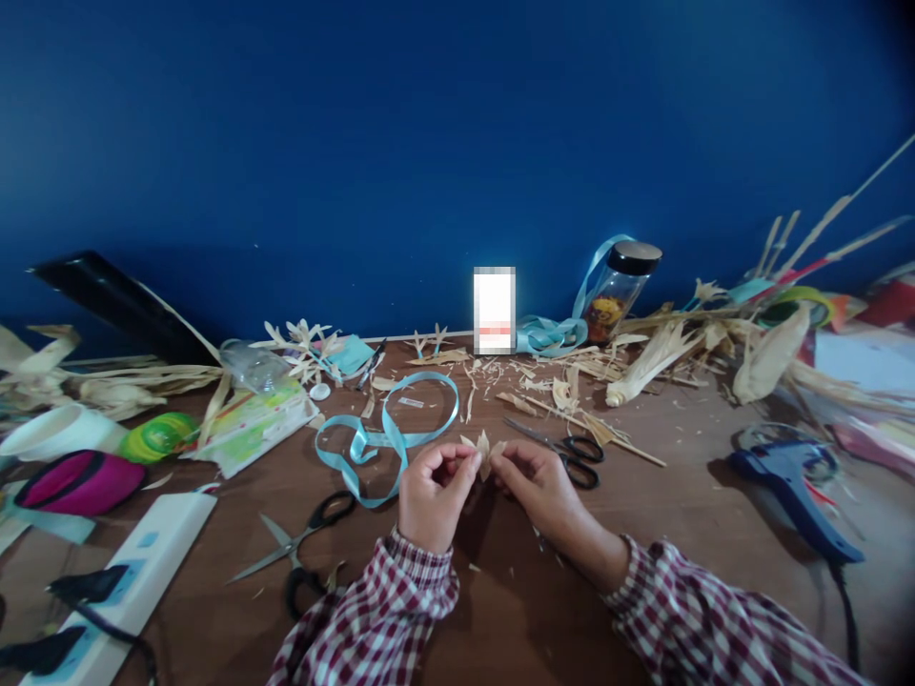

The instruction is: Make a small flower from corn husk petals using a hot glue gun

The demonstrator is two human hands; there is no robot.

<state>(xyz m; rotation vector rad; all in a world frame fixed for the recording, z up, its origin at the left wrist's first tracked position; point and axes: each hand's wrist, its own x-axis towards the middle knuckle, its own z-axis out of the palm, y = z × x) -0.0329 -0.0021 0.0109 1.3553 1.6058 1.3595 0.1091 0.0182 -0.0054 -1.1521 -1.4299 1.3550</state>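
A small pale corn husk flower is held between my two hands, above the brown table. My left hand pinches its left side between thumb and fingertips. On the right side, my right hand is closed on it in the same kind of pinch. A loose loop of light blue ribbon lies just behind and left of my left hand. Open scissors rest to the left of my left sleeve. Another pair of black-handled scissors lies right behind my right hand.
A white power strip with black plugs is at the front left. A blue glue gun lies at the right. Husk scraps, a thin stick and a tilted glass jar are along the back, by the blue wall.
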